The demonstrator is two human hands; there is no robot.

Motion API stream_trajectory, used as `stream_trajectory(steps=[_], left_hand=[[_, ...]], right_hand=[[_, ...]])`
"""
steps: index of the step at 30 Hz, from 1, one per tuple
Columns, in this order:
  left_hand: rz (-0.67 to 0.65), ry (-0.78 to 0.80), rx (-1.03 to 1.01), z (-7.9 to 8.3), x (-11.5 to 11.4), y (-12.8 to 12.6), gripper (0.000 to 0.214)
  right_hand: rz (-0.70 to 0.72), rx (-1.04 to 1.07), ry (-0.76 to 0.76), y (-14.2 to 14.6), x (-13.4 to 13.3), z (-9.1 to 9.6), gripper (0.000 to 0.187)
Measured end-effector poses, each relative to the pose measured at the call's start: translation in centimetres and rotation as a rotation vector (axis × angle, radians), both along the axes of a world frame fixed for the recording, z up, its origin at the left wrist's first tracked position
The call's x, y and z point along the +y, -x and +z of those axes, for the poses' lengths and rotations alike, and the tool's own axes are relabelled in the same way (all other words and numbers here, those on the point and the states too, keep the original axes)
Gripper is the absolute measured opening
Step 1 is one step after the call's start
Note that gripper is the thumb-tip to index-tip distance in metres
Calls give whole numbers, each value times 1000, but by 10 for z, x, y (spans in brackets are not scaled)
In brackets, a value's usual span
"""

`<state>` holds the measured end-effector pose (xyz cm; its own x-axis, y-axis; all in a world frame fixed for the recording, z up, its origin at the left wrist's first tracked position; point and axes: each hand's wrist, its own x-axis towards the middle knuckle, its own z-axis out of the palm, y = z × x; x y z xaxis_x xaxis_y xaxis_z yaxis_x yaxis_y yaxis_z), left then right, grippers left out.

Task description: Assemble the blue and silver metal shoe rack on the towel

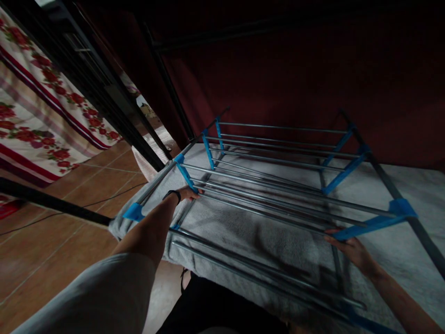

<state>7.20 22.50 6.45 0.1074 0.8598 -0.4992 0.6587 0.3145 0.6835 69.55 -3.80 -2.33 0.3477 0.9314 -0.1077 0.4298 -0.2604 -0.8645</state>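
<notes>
A metal rack (271, 185) of silver rods and blue plastic connectors lies on its side on a grey towel-covered surface (250, 236). My left hand (189, 192), with a dark band on the wrist, is closed round the rod ends at the rack's left side, beside a blue crosspiece (186, 174). My right hand (349, 248) reaches up on the right and its fingers touch the underside of a blue crosspiece (368, 225); they look curled round it.
A floral curtain (41, 106) hangs at the left above a brown tiled floor (62, 232). Black metal bed-frame bars (104, 93) run diagonally on the left. A dark red wall (313, 69) stands behind the rack.
</notes>
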Motion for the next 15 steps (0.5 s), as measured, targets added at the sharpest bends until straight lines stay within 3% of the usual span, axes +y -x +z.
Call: stream_trajectory(steps=[15], left_hand=[[21,-39,7,-3,-4,-4,47]], right_hand=[[-56,87,26,5,3,9,50]])
